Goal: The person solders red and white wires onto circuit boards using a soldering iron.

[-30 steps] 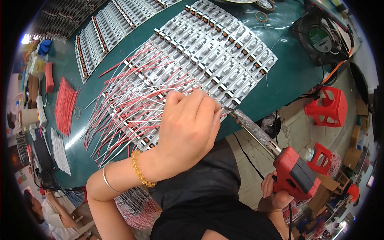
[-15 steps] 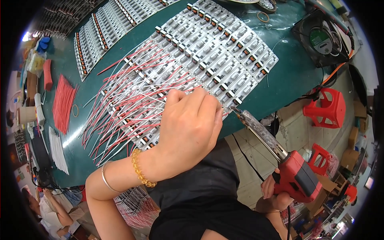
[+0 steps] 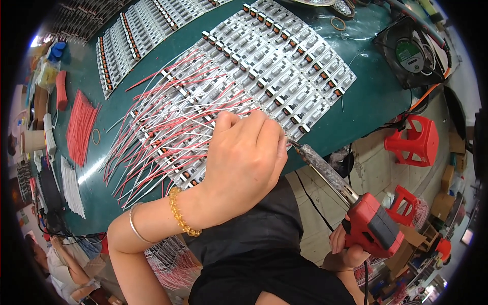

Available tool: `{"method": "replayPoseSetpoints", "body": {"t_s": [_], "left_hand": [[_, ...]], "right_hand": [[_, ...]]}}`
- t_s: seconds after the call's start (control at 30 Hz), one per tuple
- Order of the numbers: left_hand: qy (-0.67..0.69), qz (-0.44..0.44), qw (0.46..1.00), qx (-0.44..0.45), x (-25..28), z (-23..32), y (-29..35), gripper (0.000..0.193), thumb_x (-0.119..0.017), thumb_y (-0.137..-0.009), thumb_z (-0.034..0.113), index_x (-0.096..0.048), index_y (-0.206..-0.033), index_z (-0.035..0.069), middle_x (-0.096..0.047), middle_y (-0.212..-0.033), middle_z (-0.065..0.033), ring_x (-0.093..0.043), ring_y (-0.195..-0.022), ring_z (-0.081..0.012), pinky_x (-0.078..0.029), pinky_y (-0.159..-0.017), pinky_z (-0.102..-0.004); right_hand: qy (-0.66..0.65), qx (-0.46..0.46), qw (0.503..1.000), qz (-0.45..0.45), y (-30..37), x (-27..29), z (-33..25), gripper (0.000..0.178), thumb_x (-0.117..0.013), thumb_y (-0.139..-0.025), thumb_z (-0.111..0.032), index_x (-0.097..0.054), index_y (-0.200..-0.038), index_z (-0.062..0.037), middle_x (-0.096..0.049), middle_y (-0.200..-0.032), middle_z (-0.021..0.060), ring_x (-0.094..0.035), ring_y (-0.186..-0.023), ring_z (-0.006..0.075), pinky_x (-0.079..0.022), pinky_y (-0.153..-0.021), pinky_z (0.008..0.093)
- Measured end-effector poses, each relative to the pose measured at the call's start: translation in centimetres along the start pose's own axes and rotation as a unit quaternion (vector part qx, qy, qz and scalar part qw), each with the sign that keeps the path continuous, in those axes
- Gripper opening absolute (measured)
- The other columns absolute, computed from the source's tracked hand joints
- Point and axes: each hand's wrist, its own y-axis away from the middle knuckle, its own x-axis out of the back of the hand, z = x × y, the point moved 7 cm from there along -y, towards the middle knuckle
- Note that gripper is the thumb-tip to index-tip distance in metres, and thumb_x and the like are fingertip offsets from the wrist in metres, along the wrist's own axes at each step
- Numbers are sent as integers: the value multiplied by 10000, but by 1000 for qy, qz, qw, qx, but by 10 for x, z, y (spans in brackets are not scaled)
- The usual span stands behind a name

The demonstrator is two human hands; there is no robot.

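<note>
A panel of small white circuit boards (image 3: 300, 76) lies on the green table. Red and white wires (image 3: 168, 122) fan out leftward from its left half. My left hand (image 3: 246, 157) is closed over the panel's near edge, thumb and fingers pinched; its fingertips and whatever they hold are hidden. In my right hand (image 3: 341, 241) is a red and black soldering gun (image 3: 373, 223), gripped by its handle. The dark tip of the gun points up and left, close beside the left fingertips at the board edge.
Bundles of loose red wires (image 3: 81, 127) and white wires (image 3: 72, 188) lie on the left of the table (image 3: 122, 168). A second board panel (image 3: 129, 43) is at the far left, a black fan (image 3: 409, 53) at the far right. Red stools (image 3: 414, 141) stand on the floor, right.
The soldering gun has shifted slightly left and down, its tip now closer to my left fingertips. My left hand has moved slightly right, still pinched. The view has shifted a little.
</note>
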Motion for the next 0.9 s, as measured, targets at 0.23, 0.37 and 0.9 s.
{"method": "replayPoseSetpoints", "body": {"t_s": [0.23, 0.37, 0.9], "left_hand": [[10, -6, 1000, 2, 2, 0, 0, 111, -656, -710, 13, -558, -749, 48, -529, -708, -45, -485, -633, -226, -345, -648, -332], [59, -20, 998, -9, 11, 2, -3, 93, -608, -750, -22, -564, -816, 27, -534, -747, -88, -508, -655, -248, -380, -652, -338], [144, -95, 976, 133, 57, -45, 29, 67, -631, -776, 56, -577, -797, 22, -544, -739, -113, -548, -611, -282, -447, -550, -340]], "right_hand": [[-7, 37, 998, 48, -4, 0, -4, 840, -573, -796, -592, -364, -1210, 109, -415, -455, -9, -428, -355, 116, -392, -405, 245], [0, 53, 996, 79, -20, -9, -9, 813, -552, -811, -591, -366, -1171, 114, -396, -453, -15, -417, -353, 107, -382, -396, 241], [-75, 135, 986, -61, -121, -76, -26, 577, -551, -891, -349, -365, -1203, 99, -381, -469, -19, -474, -386, 140, -282, -1040, 539]]}}
